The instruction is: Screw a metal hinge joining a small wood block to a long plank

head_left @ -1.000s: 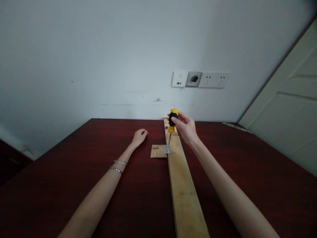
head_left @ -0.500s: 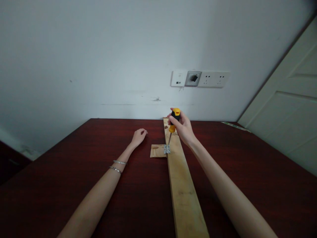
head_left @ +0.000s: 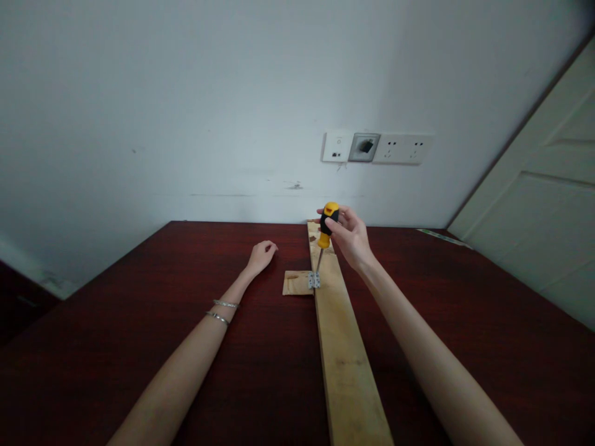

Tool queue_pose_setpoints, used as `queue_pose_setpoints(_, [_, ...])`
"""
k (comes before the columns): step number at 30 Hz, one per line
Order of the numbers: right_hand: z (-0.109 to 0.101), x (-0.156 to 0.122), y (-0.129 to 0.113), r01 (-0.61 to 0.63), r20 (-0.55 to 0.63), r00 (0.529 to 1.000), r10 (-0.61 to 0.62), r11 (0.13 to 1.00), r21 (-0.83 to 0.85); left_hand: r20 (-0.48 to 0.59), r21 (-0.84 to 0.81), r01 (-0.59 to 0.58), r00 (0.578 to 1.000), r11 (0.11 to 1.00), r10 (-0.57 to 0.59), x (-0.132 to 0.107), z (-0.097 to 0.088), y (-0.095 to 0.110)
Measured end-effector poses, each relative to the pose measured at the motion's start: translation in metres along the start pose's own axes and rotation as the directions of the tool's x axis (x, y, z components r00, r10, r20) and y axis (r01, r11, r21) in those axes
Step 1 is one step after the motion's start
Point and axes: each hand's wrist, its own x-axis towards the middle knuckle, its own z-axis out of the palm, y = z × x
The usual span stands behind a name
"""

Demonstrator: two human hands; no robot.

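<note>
My right hand (head_left: 352, 234) holds a yellow and black screwdriver (head_left: 330, 222) by its handle, with thumb and fingertips around the grip. The shaft points down, slightly tilted, and its tip meets the right leaf of a small metal hinge (head_left: 314, 280). This hinge bridges a long wooden board (head_left: 348, 359) and a small wooden piece (head_left: 296, 283) lying against the board's left side. My left hand (head_left: 262, 256) rests on the table left of the small piece, its fingers curled closed; whatever is inside, if anything, is hidden.
The dark red table (head_left: 242, 371) meets a white wall (head_left: 232, 111) at its far edge. Sockets and a switch panel (head_left: 379, 148) are fixed on the wall. A pale strip (head_left: 444, 237) lies near the far right corner, beside a white panelled door (head_left: 548, 204).
My right hand has rolled slightly to the right around the screwdriver handle, and its fingers sit looser. The screwdriver tip stays at the hinge. My left hand has not moved.
</note>
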Motion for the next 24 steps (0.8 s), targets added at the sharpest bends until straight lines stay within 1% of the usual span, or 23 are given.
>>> queue_pose_setpoints(9, [0.010,-0.002,0.001,0.030,0.014,0.999,-0.029,0.992,-0.120,0.008,-0.002,0.003,1.000,1.000,-0.003,-0.001,-0.001,0.001])
queue_pose_setpoints(11, [0.010,-0.001,0.001,0.017,0.030,0.999,-0.015,0.996,-0.086,0.009,-0.001,0.004,1.000,1.000,-0.004,-0.001,-0.001,0.002])
queue_pose_setpoints(15, [0.009,0.000,0.000,-0.044,0.056,0.998,0.041,0.998,0.050,0.015,-0.002,0.007,1.000,1.000,-0.007,-0.001,-0.002,0.004])
queue_pose_setpoints(18, [0.009,0.000,-0.001,-0.075,0.046,0.996,0.073,0.996,0.039,0.016,-0.004,0.011,1.000,1.000,-0.011,-0.001,-0.002,0.004])
queue_pose_setpoints(20, [0.009,-0.001,-0.001,-0.060,0.036,0.998,0.060,0.998,-0.006,0.014,-0.004,0.011,1.000,1.000,-0.011,-0.001,-0.002,0.004])
queue_pose_setpoints(24, [0.012,-0.003,-0.001,0.010,0.011,1.000,-0.010,0.997,-0.071,0.011,-0.005,0.007,1.000,1.000,-0.007,-0.001,-0.001,0.003])
